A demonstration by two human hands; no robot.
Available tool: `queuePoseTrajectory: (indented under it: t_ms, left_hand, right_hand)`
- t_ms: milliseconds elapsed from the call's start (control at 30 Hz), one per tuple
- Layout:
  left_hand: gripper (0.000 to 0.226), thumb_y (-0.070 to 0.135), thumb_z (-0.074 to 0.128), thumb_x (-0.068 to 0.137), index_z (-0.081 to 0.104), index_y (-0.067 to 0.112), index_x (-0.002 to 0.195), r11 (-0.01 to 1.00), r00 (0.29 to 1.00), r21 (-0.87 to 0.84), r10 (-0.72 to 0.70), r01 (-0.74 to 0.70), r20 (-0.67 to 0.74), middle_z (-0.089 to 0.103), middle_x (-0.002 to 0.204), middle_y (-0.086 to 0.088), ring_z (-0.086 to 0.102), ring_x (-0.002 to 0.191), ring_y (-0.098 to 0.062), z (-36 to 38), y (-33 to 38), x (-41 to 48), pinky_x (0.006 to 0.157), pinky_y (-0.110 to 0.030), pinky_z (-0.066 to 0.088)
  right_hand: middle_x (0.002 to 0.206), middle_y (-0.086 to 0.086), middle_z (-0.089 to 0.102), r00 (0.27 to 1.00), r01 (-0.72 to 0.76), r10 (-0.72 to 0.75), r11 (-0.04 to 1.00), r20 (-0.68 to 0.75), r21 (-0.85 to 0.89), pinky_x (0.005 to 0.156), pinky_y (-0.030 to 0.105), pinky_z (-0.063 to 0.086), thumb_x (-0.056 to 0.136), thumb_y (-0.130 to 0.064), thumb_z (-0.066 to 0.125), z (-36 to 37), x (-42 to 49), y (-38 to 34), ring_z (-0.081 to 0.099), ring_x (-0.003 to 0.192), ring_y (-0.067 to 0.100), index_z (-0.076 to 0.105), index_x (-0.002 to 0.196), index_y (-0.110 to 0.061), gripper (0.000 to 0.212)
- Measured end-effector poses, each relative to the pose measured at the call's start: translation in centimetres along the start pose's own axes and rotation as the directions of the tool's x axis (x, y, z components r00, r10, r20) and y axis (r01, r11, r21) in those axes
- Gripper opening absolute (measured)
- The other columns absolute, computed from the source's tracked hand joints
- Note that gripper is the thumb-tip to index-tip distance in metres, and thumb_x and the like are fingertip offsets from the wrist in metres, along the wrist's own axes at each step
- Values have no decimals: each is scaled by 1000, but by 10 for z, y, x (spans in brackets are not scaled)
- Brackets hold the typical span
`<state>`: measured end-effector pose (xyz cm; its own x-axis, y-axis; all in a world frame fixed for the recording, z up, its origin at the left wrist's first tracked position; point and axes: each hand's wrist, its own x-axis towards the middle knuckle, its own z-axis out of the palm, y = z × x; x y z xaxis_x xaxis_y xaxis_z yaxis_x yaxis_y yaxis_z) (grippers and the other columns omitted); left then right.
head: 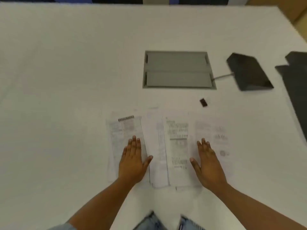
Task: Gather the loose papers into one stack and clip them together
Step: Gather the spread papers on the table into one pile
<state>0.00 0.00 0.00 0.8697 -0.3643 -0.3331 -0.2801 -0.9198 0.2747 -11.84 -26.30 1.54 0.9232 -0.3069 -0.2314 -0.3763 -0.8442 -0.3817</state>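
Several printed paper slips lie side by side on the white table (66,80). The left slip (119,130) has a black header bar. A middle slip (178,146) carries dense print and overlaps a plainer slip (157,155). The right slip (214,135) is faint with small logos. My left hand (132,160) rests flat on the left slip, fingers apart. My right hand (207,161) lies flat on the right slip's left edge, fingers spread. A small black binder clip (203,102) sits beyond the papers, to the right. The frame is blurred.
A grey recessed cable hatch (178,69) is set into the table beyond the papers. A black wedge-shaped device (249,72) with a cable stands to its right. Dark flat objects (295,80) lie at the right edge.
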Motion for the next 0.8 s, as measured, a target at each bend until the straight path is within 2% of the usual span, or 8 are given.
queuePoseTrajectory:
  t_ms: [100, 267, 333, 433, 533, 600, 733, 800]
  left_hand:
    - [89, 68, 14, 91, -15, 12, 153, 1000, 1000, 25, 8, -8, 5, -19, 162, -4, -13, 151, -20, 19, -6, -6, 124, -39, -1]
    - [88, 67, 15, 92, -12, 12, 154, 999, 1000, 43, 18, -17, -22, -17, 163, -5, -15, 151, -21, 29, -9, -11, 124, -41, 0]
    - [91, 69, 16, 90, -10, 11, 155, 1000, 1000, -5, -14, 14, -8, -16, 164, -5, -15, 151, -21, 25, -4, -8, 124, -41, -3]
    - [90, 65, 32, 92, -1, 11, 156, 972, 993, -209, -114, 106, -26, -5, 165, -6, -8, 152, -21, 13, 15, -13, 121, -38, -6]
    - [78, 51, 49, 95, 20, 10, 154, 857, 967, -472, -252, 208, -29, 21, 163, -7, 16, 151, -22, 0, 36, -23, 122, -38, 13]
    - [72, 47, 54, 94, 30, 10, 151, 762, 938, -579, -347, 290, 13, 34, 157, -8, 32, 145, -24, -9, 46, -31, 119, -40, 25]
    - [62, 41, 60, 92, 41, 12, 144, 724, 913, -602, -407, 336, 20, 52, 142, -8, 50, 128, -24, -18, 66, -38, 107, -41, 42]
    - [60, 39, 61, 92, 42, 11, 142, 669, 922, -650, -360, 360, 140, 55, 136, -8, 55, 120, -23, -19, 79, -38, 102, -39, 45]
  right_hand:
    - [163, -2, -9, 998, -10, 12, 999, 54, -42, 125, 36, 3, 91, -65, 15, 18, -9, 12, -7, 152, 14, 1, 157, -16, 83]
    - [164, -2, -8, 994, 10, 2, 994, 108, -112, 123, 35, 0, 90, -65, 17, 33, -13, 18, -6, 152, 16, -1, 157, -16, 85]
    - [164, -1, -8, 991, -5, 22, 991, 130, -130, 123, 35, 0, 89, -65, 15, 34, -11, 20, -8, 152, 17, -1, 157, -16, 86]
    - [163, -1, -12, 986, -5, 25, 992, 163, -123, 122, 34, -2, 86, -67, 12, 31, -11, 17, -10, 152, 17, -3, 157, -16, 89]
    - [162, -3, -13, 986, -5, 19, 996, 167, -84, 122, 32, -3, 85, -68, 12, 22, -11, 14, -10, 151, 16, -3, 157, -17, 90]
    - [163, -2, -12, 985, -23, 36, 996, 169, -83, 122, 33, -2, 83, -69, 10, 17, -15, 11, -10, 151, 15, -3, 157, -17, 92]
    - [166, 1, -9, 961, -79, 107, 990, 254, -118, 123, 38, 4, 74, -74, 4, 12, -24, 12, -6, 153, 21, -4, 158, -18, 102]
    - [166, 2, -10, 954, -68, 96, 992, 285, -108, 122, 36, 4, 67, -87, 0, 12, -27, 13, -7, 153, 22, -4, 158, -17, 114]
